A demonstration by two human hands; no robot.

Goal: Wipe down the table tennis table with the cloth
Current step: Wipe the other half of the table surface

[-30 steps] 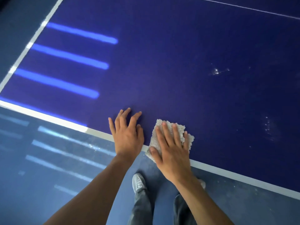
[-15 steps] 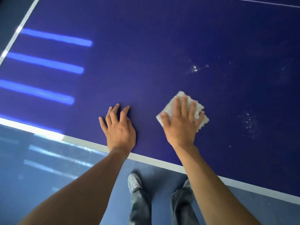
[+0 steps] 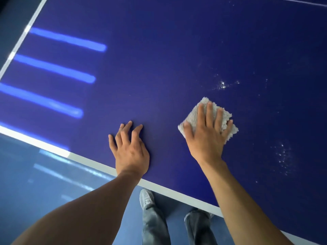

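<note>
Right hand (image 3: 206, 138) flat on cloth (image 3: 228, 121), fingers spread, pressing not clenched. Cloth pale grey, fluffy, folded square, on dark blue tabletop (image 3: 177, 59) near white specks (image 3: 222, 85). Left hand (image 3: 130, 149) empty, splayed on tabletop.

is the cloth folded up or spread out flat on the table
Folded, as far as shows. The cloth is a small thick pad, mostly covered by the flat right hand pressing it onto the table tennis table.

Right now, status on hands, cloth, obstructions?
Right hand flat on cloth. Left hand open, braced on table. White specks beyond cloth. Nothing blocking.
</note>
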